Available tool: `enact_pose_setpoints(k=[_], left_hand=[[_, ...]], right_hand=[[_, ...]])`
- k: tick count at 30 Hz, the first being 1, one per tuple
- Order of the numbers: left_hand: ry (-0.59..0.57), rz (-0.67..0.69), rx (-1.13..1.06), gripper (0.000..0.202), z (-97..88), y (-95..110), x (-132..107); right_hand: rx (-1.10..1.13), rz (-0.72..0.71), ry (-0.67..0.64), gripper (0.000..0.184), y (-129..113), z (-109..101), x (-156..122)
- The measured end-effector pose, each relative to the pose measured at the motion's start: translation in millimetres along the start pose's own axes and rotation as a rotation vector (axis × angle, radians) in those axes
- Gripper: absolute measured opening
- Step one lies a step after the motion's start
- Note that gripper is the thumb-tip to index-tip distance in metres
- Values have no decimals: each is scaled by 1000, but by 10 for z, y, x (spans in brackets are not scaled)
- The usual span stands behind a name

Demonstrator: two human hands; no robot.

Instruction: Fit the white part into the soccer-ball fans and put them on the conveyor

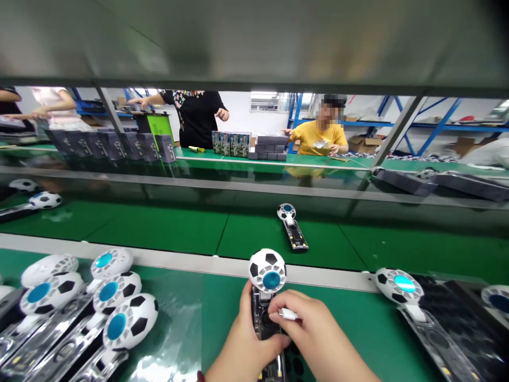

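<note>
Football-patterned handheld fan (pixel 268 281), upright over the green mat, handle open.

Both hands (pixel 274 334) grip football fan (pixel 268 297) w/ white plug (pixel 288 314).

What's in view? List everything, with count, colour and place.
Held fan: one, black-and-white football head, blue centre, in both hands.
Fan on belt: one, white head, open body, mid belt.
Left fans: about six, football pattern, lower left in trays.
Right fan: one, white and blue, on black tray.
Belt: green, across middle.
Boxes: dark row, far left bench.
Co-workers: several, far bench.
Left hand: grips fan handle.
Right hand: pinches small white part at handle.
</note>
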State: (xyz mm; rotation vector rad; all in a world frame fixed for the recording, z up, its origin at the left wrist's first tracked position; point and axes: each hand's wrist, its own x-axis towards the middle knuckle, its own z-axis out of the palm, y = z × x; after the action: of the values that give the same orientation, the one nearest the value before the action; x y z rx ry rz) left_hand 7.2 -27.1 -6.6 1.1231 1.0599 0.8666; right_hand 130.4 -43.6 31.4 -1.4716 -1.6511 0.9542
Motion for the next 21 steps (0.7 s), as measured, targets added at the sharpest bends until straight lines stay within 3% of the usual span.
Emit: enact_pose_setpoints(k=[5,8,14,21], left_hand=[[-33,-9,-34,93,-12,4,-9],[-66,-11,-28,91,-34,17,-22],[-36,-47,87,90,-43,32,-34],[-89,28,12,91,-54,-18,-22]], right_hand=[[149,45,10,12,23,-33,2],[342,103,-50,4,127,-78,58],[658,170,-91,29,430,-137,160],[642,112,-18,9,193,-85,67]])
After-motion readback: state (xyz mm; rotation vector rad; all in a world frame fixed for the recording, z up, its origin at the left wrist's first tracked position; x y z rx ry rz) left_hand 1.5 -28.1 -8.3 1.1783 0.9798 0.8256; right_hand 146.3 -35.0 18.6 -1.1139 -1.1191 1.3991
